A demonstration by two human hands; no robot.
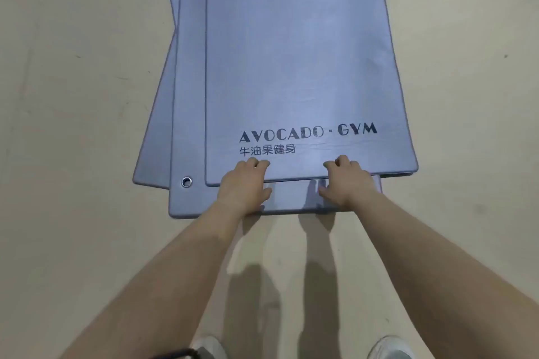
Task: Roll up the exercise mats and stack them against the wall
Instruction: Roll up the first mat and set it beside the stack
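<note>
Head view: three blue mats (189,125) lie flat in a loose stack on the floor (73,96), centre to top of frame. The top mat (291,52) runs its long axis straight away from the person, with its near short edge at mid-frame. Left hand (243,182) and right hand (348,181) sit on that edge, equally near, fingers curled over the top face and thumbs below, apparently gripping it. Judgement: the roll starts here and travels up-frame.

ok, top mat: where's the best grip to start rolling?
Near short edge of the top mat, from the person's side, hands apart. It lies flat, stepped back on the mat below, so the lip is exposed. The left hand and right hand hold it there.
</note>
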